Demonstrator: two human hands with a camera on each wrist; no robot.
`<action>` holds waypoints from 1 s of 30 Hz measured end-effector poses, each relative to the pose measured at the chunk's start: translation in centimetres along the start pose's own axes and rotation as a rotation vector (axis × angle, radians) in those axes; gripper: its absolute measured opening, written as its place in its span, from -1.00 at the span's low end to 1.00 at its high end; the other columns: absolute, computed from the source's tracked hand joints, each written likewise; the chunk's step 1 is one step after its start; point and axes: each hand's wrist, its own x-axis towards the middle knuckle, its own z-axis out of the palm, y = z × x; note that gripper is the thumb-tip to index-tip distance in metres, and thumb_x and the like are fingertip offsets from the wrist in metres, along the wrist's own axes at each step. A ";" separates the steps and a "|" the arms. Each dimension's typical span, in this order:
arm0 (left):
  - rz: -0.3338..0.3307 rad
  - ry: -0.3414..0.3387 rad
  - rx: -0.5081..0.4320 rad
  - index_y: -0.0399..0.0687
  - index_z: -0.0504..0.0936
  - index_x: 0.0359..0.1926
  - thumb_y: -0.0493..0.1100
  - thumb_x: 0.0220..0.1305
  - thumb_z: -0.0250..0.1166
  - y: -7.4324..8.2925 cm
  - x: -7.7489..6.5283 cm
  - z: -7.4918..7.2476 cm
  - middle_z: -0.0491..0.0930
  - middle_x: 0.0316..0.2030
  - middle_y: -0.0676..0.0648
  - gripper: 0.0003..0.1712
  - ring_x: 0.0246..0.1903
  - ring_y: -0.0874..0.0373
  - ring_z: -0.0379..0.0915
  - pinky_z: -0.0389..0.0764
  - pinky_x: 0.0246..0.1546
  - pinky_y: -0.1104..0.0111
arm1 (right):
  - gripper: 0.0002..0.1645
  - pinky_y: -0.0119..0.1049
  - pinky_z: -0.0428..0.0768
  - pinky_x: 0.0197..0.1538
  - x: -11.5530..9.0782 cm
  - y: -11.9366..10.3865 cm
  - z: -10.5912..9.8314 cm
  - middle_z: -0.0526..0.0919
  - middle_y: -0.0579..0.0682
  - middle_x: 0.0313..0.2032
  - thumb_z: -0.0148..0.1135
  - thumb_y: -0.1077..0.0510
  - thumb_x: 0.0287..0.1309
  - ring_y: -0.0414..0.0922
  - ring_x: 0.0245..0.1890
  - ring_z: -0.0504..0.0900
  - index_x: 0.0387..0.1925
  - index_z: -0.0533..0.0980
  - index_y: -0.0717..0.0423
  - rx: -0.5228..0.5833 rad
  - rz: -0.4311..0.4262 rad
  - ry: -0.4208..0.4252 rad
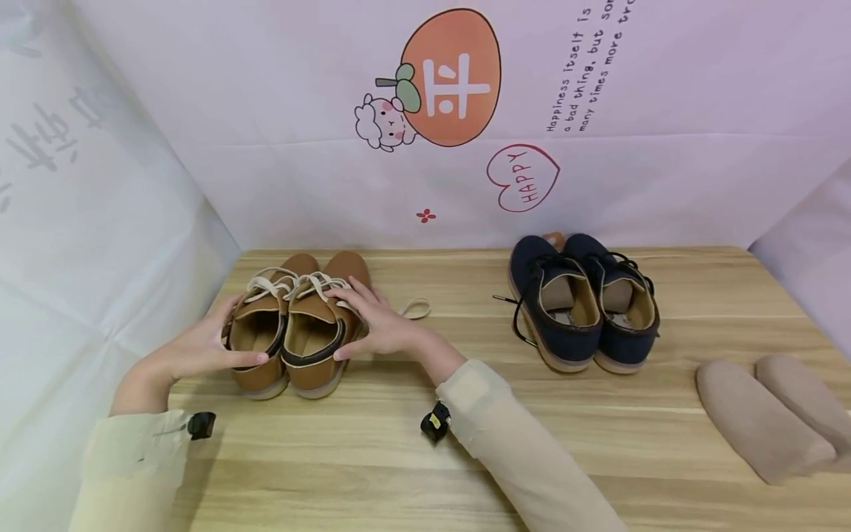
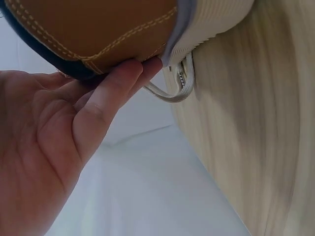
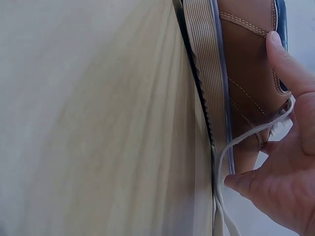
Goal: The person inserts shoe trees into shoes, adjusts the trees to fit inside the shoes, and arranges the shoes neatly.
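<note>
A pair of brown lace-up shoes stands side by side at the left of the wooden table, toes toward the back cloth and heels toward me. My left hand (image 1: 189,349) holds the left brown shoe (image 1: 255,379), its fingers along the outer side and its thumb across the heel opening. On the other side, my right hand (image 1: 385,325) spans the right brown shoe (image 1: 314,378), thumb near the heel collar and fingers forward by the laces. A cream lace (image 3: 256,130) crosses the shoe's side beside that hand. Parts of the left fingers are hidden behind the shoe in the head view.
Dark blue lace-up shoes (image 1: 568,345) stand at the back right, with beige inserts inside. Two beige shoe inserts (image 1: 758,428) lie at the right. A lace loop (image 1: 417,308) rests right of the brown pair. White printed cloth (image 1: 319,177) rises behind the wooden table (image 1: 372,473).
</note>
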 end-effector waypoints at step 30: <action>0.000 -0.070 0.071 -0.24 -0.25 0.57 0.20 0.03 0.49 2.8 1.4 1.8 -0.06 0.50 -0.48 0.40 0.44 -0.48 -0.06 0.12 0.32 -0.35 | 0.09 0.29 -0.17 0.50 -4.0 1.3 -2.7 -0.39 0.07 0.59 0.49 -0.08 0.06 0.02 0.59 -0.38 0.49 0.04 -0.35 0.015 0.057 -0.023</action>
